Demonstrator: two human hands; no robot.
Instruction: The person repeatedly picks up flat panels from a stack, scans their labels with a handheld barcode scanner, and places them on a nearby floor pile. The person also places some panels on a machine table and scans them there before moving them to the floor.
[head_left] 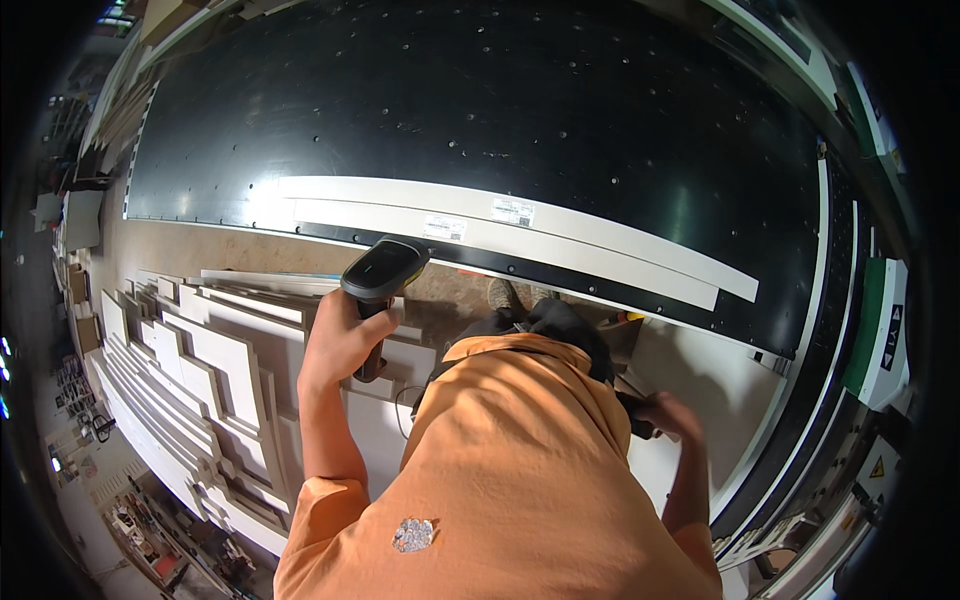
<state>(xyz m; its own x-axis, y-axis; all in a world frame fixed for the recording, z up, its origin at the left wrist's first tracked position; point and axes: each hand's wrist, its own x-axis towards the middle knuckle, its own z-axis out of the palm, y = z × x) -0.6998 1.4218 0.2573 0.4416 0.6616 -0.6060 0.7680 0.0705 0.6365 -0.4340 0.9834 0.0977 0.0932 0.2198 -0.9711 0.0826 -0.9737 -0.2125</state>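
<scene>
My left hand is closed round the handle of a black handheld barcode scanner. The scanner's head is raised beside the near edge of a black machine table. Two long white strips lie side by side on that table: a rear strip and a front strip. Each carries a white printed label, the rear label and the front label. Low by my right hip, my right hand is slightly blurred, its fingers curled at a dark object too unclear to name.
Stacks of white panels stand to my left, close to my left arm. A white panel surface lies to my right, below the table edge. Farther right are machine rails and a green-and-white machine housing.
</scene>
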